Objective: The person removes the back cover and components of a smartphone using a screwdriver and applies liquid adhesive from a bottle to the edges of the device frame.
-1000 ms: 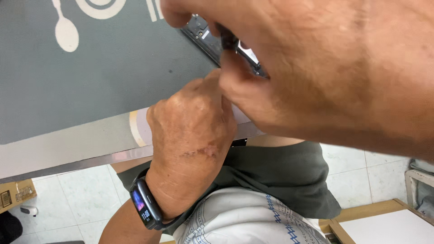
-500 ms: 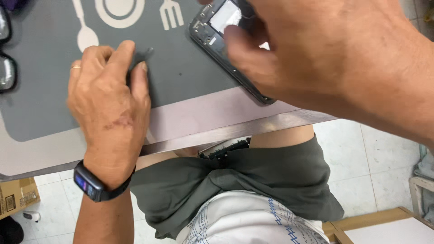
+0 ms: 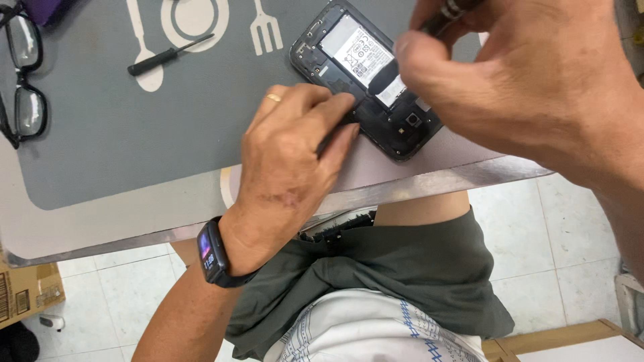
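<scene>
Phone (image 3: 365,74) lies open on grey mat (image 3: 134,141) on surface, battery (image 3: 355,50) inside. Left hand (image 3: 288,161) presses fingers on phone edge. Right hand (image 3: 530,74) pinches tool (image 3: 443,13) over phone. Screwdriver (image 3: 168,55), glasses (image 3: 23,80) lie apart.

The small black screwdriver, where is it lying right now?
In the head view the small black screwdriver lies upper left on the grey mat, across the printed spoon, right of the glasses, untouched, well left of the opened phone.

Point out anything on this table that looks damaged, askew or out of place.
The black smartphone lies with its back cover off, white-labelled battery and inner frame exposed, set diagonally near the table edge. The left hand steadies it; the right hand holds a dark tool against it. Nothing looks broken or spilled.
</scene>
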